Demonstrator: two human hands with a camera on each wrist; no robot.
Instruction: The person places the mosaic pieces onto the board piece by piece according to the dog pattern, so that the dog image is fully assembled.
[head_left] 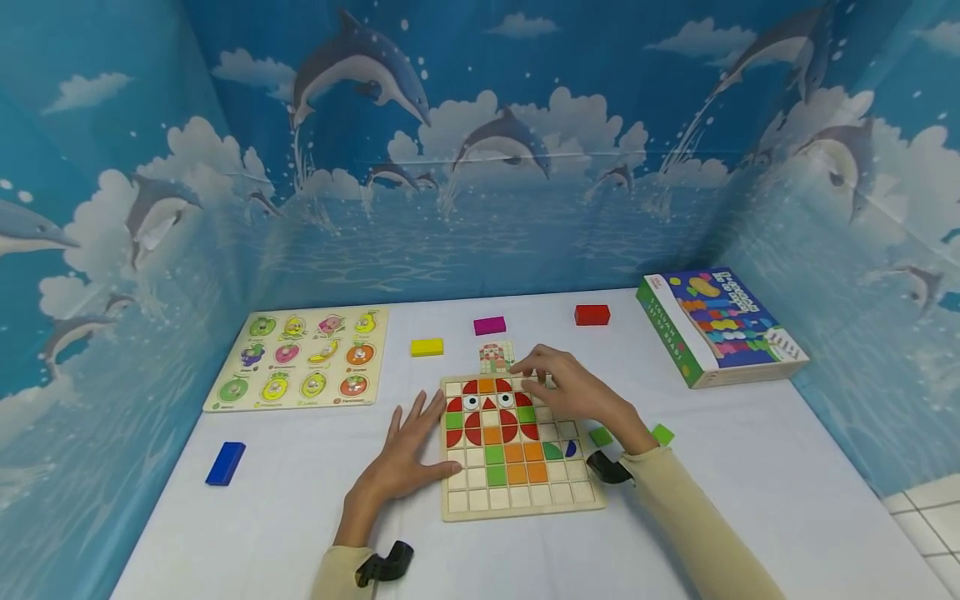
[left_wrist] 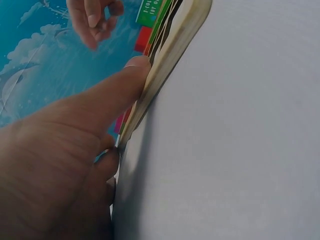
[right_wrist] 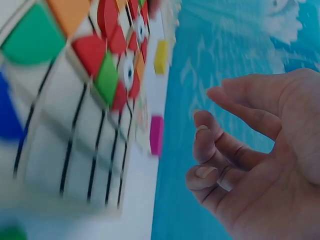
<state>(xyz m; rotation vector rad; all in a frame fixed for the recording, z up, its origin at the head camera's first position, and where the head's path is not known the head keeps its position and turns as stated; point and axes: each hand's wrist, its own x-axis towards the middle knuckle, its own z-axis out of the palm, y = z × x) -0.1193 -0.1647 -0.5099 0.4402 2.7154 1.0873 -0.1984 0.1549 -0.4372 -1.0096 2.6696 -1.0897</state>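
Observation:
A wooden mosaic board point(head_left: 525, 512) with a grid of square tiles lies on the white cloth. Red, orange, green and white tiles form a figure with two eyes; near its right side are a green-and-white tile point(head_left: 552, 451) and a blue-and-white tile point(head_left: 571, 448). My left hand point(head_left: 401, 458) lies at the board's left edge, fingers spread and thumb touching the rim. Over the upper right of the board hovers my right hand point(head_left: 566, 387), its fingers loosely bent; the right wrist view shows a gap between thumb and fingers with nothing in it.
A small picture card point(head_left: 495, 357) lies behind the board. Two green tiles, one a nearer green tile point(head_left: 600, 436), lie to its right. Around stand a fruit board point(head_left: 300, 358), a boxed game point(head_left: 723, 325), and yellow, magenta, red point(head_left: 592, 315) and blue blocks point(head_left: 225, 463).

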